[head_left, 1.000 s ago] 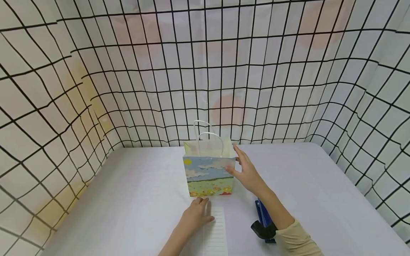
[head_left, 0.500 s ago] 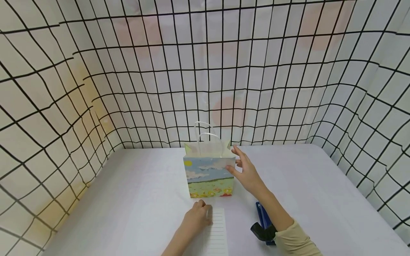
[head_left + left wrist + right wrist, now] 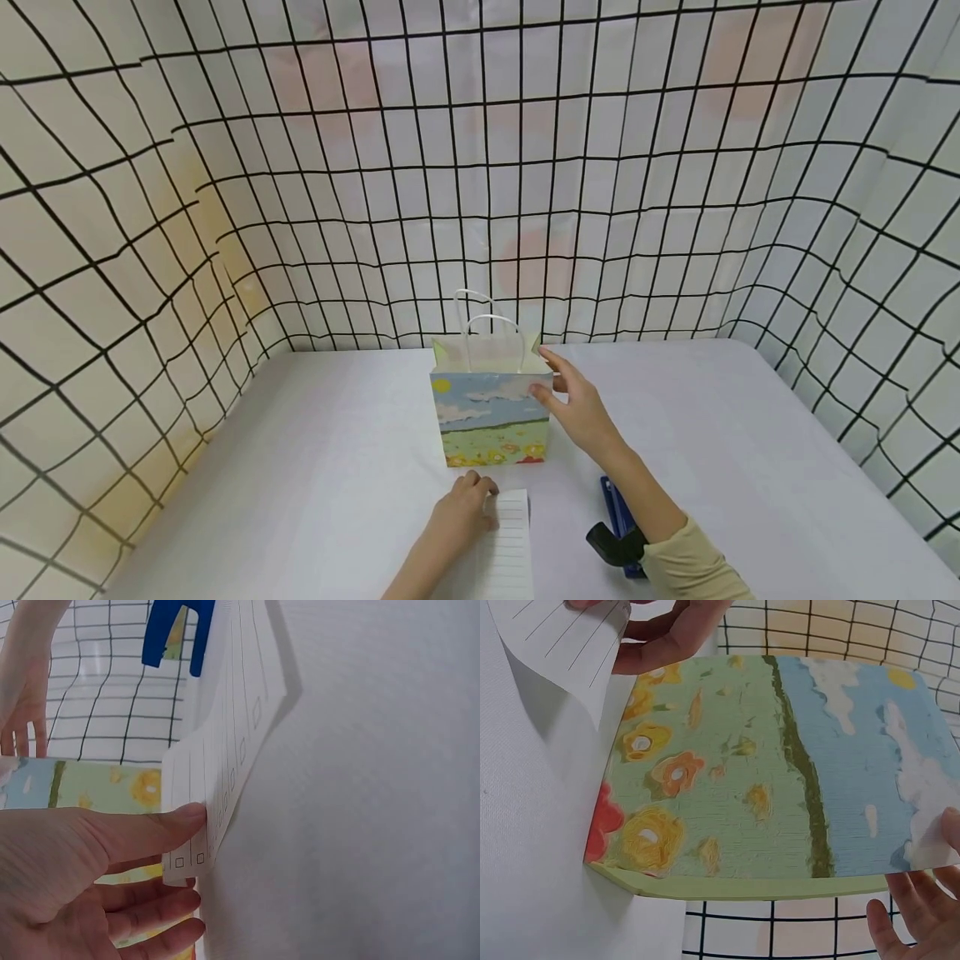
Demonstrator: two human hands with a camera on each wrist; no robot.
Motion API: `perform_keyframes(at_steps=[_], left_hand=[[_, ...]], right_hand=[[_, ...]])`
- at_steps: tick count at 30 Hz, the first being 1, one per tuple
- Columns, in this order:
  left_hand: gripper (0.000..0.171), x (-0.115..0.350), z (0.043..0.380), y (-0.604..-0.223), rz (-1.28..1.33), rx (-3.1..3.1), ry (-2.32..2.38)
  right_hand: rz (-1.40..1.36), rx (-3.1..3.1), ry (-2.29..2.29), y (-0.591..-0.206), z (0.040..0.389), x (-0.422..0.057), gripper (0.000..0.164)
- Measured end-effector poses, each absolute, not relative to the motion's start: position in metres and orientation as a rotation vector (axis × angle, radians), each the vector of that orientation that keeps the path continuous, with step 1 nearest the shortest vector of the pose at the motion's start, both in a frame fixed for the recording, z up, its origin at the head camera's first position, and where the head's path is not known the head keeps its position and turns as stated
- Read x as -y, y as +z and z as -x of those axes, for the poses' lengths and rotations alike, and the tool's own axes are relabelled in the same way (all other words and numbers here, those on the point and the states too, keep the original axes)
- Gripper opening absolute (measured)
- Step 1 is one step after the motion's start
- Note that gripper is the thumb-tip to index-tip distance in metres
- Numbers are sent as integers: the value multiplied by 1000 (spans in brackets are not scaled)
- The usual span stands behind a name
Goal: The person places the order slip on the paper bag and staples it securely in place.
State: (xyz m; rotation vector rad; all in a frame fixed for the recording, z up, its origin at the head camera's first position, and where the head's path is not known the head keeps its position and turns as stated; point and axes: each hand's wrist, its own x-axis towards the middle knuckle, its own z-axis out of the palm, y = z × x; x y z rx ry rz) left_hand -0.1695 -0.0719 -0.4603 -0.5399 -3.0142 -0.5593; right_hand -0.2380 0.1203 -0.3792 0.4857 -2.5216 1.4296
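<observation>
A small paper gift bag [image 3: 491,425] with white handles stands upright and open at the top, printed with sky, clouds and flowers. My right hand [image 3: 585,417] holds the bag's upper right side, thumb on the front and fingers behind the side edge. In front of the bag, my left hand [image 3: 456,515] pinches the far end of a lined paper sheet [image 3: 512,542]. Small checkboxes show along the edge of this sheet in the left wrist view, with the thumb [image 3: 184,817] on its printed face. The sheet's end bends up off the table in the right wrist view.
A long blue object [image 3: 617,504], two-pronged like a stapler in the left wrist view, lies on the white table [image 3: 315,467] under my right forearm. A black curved piece [image 3: 617,546] sits at that wrist. White walls with black grid netting [image 3: 420,167] enclose the table.
My left hand's fingers have closed on the end of the sheet and now pinch it. The right hand has stayed at the bag's edge with its fingers drawn in slightly.
</observation>
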Motion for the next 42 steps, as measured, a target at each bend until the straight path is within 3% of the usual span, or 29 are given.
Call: perform_keyframes(at_steps=[7, 20, 42], left_hand=[[28, 74, 172, -462, 545, 3026, -637], [40, 77, 173, -461, 609, 2971, -712], [32, 79, 179, -447, 573, 2937, -930]], right_hand=[[-529, 2469, 1463, -377, 240, -121, 58], [-555, 2478, 1431, -370, 247, -122, 63], [-565, 2599, 1327, -358, 251, -119, 60]])
